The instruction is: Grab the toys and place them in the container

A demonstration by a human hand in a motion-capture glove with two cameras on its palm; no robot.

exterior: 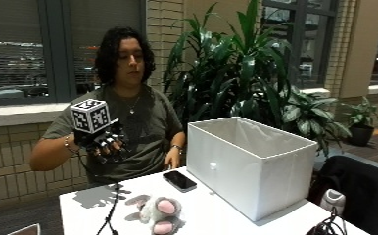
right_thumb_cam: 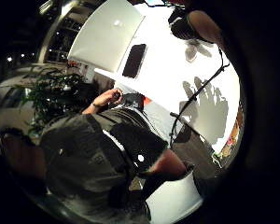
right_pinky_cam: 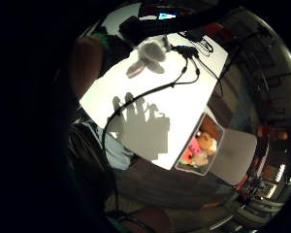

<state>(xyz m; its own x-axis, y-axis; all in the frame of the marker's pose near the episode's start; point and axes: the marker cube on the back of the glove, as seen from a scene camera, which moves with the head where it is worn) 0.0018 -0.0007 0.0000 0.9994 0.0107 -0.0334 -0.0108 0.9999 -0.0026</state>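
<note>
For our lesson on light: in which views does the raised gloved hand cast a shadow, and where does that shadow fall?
Little finger side palm view: spread-finger shadow on the white table. Thumb side palm view: the same shadow on the table. Outside view: a fainter patch beneath the gloved hand, near the plush toy.

Toy: a grey and white plush animal [exterior: 158,214] with pink pads, lying on the table just beside the container's open front corner, apart from it.
Container: a white fabric box [exterior: 248,166], upright and open at the top, standing on the table; its inside cannot be seen.
</note>
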